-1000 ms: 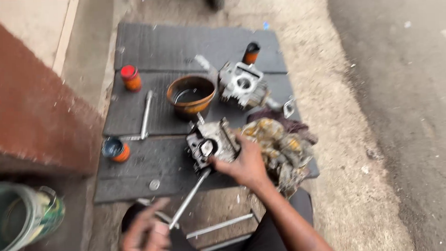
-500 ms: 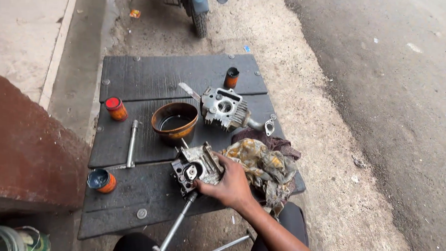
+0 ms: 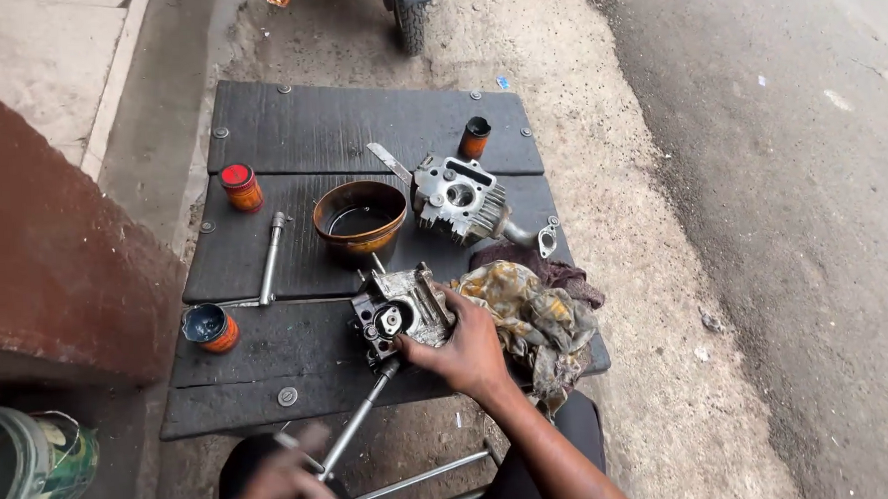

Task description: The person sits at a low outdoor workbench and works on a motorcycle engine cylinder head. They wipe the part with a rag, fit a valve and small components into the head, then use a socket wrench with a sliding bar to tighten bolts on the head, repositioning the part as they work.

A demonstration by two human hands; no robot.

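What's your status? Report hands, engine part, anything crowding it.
Right hand gripping the engine part on the board. Left hand blurred, on the long rod running to the part. Rag beside it, bowl just behind.

Three small orange tins sit on the black tabletop [image 3: 289, 127]: red-lidded tin [image 3: 241, 187] (left edge), open tin [image 3: 211, 328], dark-capped tin [image 3: 475, 137].

Left hand [image 3: 280, 486] blurred, cut off at bottom edge, grip unclear
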